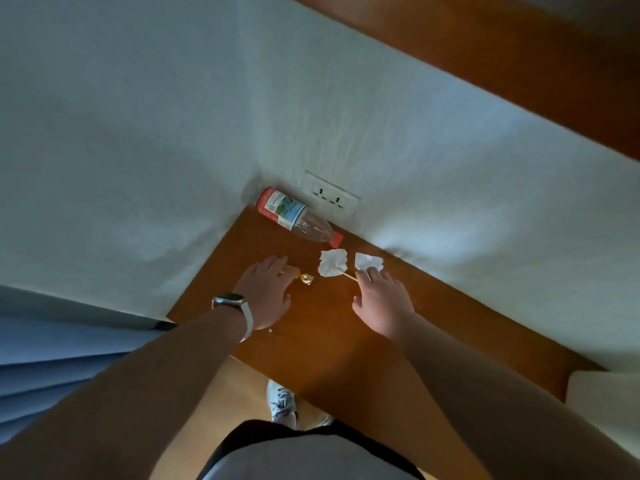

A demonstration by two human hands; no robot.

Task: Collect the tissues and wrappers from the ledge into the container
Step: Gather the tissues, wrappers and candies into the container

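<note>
Both hands reach with straight fingers over the ledge (311,341), neither gripping anything. The left hand (266,294) covers one end of a gold wrapper (307,278), which pokes out rightward past its fingertips. The right hand (381,301) touches the near edge of the right tissue (369,261). The middle tissue (333,262) lies between the hands, mid-frame.
</note>
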